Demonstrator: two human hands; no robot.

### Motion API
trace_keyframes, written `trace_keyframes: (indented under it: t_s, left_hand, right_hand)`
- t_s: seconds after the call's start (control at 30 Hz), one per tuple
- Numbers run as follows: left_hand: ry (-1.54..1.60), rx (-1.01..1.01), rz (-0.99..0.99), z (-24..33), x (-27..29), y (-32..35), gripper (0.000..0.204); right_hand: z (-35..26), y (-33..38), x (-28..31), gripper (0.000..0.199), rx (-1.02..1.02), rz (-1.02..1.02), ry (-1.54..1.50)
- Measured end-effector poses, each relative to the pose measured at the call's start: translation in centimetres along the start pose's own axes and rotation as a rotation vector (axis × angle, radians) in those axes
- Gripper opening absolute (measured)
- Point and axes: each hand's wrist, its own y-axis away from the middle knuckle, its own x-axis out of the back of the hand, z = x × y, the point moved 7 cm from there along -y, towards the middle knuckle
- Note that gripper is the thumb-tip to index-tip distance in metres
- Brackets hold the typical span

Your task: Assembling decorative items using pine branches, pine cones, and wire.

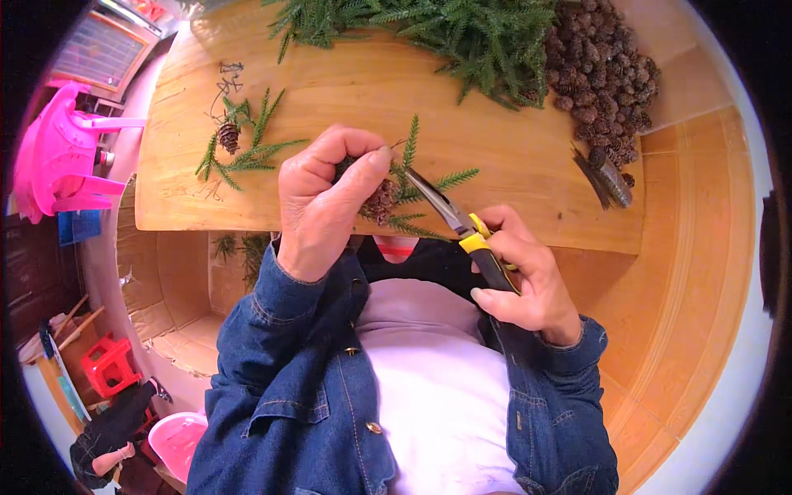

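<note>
Head view: pine-cone sprig [381,203] and pliers [440,205] at the bench [330,91]
Left fingers [367,172] clamped on sprig; right fingers [526,250] around pliers.

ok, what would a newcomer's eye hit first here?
Mid-picture, the left hand holding a pine cone and the right hand gripping yellow-and-black pliers. Then, up top, heaped green sprigs, with brown cones piled to their right. At far left, a bright pink chair.
</note>
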Motion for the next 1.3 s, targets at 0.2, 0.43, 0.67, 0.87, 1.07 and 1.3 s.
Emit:
trace_keyframes:
  t_s: [0.2,0.43,0.67,0.87,1.07,1.3]
  left_hand:
    - [0.150,0.072,0.002,-0.7,0.1,0.2,0.010]
    - [0.208,0.129,-0.027,-0.9,-0.2,0.4,0.011]
    - [0.213,0.154,-0.024,-0.7,-0.1,0.8,0.011]
    - [0.177,0.140,-0.029,-0.9,-0.6,0.9,0.011]
    - [0.190,0.212,-0.060,-1.1,-1.1,0.5,0.010]
    - [-0.055,-0.007,-0.039,-0.8,-1.6,0.3,0.011]
  right_hand:
    - [0.1,-0.9,0.2,0.035,-0.079,-0.001,-0.061]
    - [0.0,-1.3,0.3,0.036,-0.101,-0.039,-0.080]
    - [-0.2,-1.7,0.3,0.034,-0.060,-0.046,-0.045]
    - [-0.7,-2.0,0.1,0.031,0.067,-0.010,0.062]
    - [-0.7,-1.9,1.0,0.026,0.061,0.052,0.217]
    - [-0.3,-1.7,1.2,0.021,0.142,0.057,0.301]
